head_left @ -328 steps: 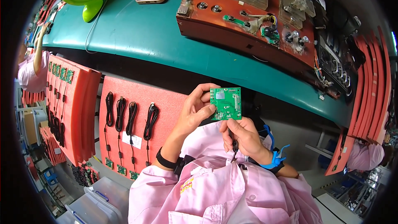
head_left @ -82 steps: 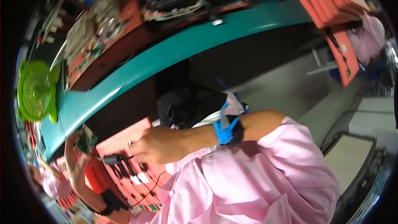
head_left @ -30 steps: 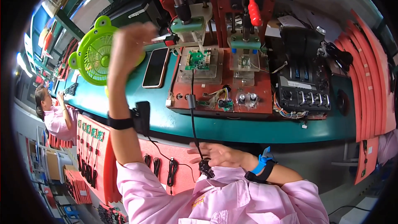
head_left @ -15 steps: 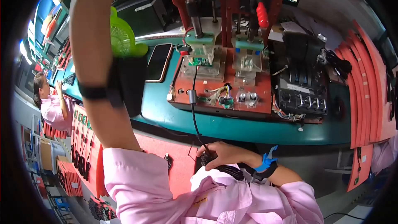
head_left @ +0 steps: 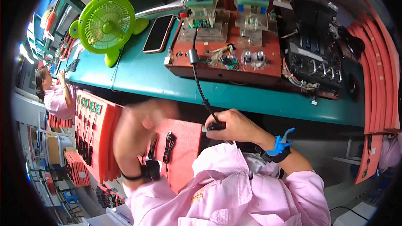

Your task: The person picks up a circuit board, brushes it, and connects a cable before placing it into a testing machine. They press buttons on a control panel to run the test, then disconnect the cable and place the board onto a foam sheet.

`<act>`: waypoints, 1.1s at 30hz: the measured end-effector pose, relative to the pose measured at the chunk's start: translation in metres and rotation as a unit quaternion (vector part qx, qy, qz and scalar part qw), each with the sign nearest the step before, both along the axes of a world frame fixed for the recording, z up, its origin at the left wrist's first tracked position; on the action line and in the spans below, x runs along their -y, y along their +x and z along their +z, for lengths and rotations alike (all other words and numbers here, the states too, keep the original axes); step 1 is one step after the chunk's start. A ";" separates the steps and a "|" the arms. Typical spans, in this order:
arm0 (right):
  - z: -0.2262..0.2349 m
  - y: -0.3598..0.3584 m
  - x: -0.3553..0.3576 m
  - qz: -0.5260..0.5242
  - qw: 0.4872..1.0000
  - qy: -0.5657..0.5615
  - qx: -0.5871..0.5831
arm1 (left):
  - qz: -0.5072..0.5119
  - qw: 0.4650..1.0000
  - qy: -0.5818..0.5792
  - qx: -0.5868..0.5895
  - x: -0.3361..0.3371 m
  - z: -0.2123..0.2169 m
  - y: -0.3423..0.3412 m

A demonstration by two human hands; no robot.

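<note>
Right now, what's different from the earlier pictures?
The green circuit board, first held up in the hands, has been let go and sits in the red fixture on the bench. The left hand, raised high a moment ago, has come down, blurred, over the foam boards. The right hand still holds the bundled black cable. Phone and fan haven't moved.

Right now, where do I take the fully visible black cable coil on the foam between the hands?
Likely the middle of the black cable coil, pinched across its long sides from above: it is slim and elongated, and lies uncovered on the foam.
</note>
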State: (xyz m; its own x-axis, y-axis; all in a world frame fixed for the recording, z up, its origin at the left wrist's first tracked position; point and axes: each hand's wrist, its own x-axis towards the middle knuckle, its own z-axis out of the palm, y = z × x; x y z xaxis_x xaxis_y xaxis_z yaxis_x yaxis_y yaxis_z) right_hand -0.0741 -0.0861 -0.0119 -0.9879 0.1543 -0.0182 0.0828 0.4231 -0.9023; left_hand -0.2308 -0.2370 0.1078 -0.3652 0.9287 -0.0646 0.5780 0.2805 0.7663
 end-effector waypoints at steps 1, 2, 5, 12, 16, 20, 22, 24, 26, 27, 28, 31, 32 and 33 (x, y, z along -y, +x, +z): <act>-0.008 -0.006 0.007 0.003 0.998 -0.063 -0.016 | -0.026 0.959 -0.266 0.096 0.027 -0.023 0.004; -0.015 -0.009 0.012 0.009 0.998 -0.066 -0.011 | -0.179 0.941 -0.261 0.120 0.040 -0.062 0.007; -0.027 -0.018 0.040 -0.048 0.888 -0.457 0.021 | -0.077 0.951 -0.194 0.227 0.083 -0.174 0.039; -0.037 -0.028 0.045 0.001 0.851 -0.525 0.007 | 0.238 0.759 0.339 0.502 0.055 -0.152 0.010; -0.039 -0.030 0.050 -0.016 0.851 -0.524 0.029 | 0.189 0.842 0.297 0.408 0.053 -0.136 -0.004; -0.038 -0.031 0.053 -0.011 0.850 -0.525 0.038 | 0.194 0.901 0.251 0.295 0.049 -0.128 -0.011; -0.036 -0.033 0.052 -0.009 0.852 -0.522 0.042 | 0.201 0.935 0.233 0.178 0.042 -0.124 -0.013; -0.032 -0.036 0.052 -0.003 0.841 -0.538 0.050 | 0.208 0.959 0.191 0.033 0.038 -0.120 -0.015; -0.031 -0.038 0.052 -0.002 0.837 -0.544 0.053 | 0.206 0.937 0.091 -0.267 0.034 -0.115 -0.017; -0.034 -0.039 0.053 -0.009 0.837 -0.545 0.053 | 0.205 0.937 0.094 -0.266 0.031 -0.114 -0.016; -0.037 -0.040 0.053 -0.015 0.836 -0.546 0.052 | 0.211 0.920 0.089 -0.319 0.027 -0.113 -0.014; -0.038 -0.044 0.055 -0.024 0.833 -0.551 0.047 | 0.221 0.875 0.079 -0.424 0.012 -0.113 -0.008; -0.037 -0.046 0.056 -0.026 0.829 -0.557 0.045 | 0.231 0.898 0.106 -0.360 0.006 -0.116 -0.006; -0.037 -0.047 0.057 -0.027 0.825 -0.563 0.043 | 0.239 0.916 0.133 -0.294 0.000 -0.118 -0.005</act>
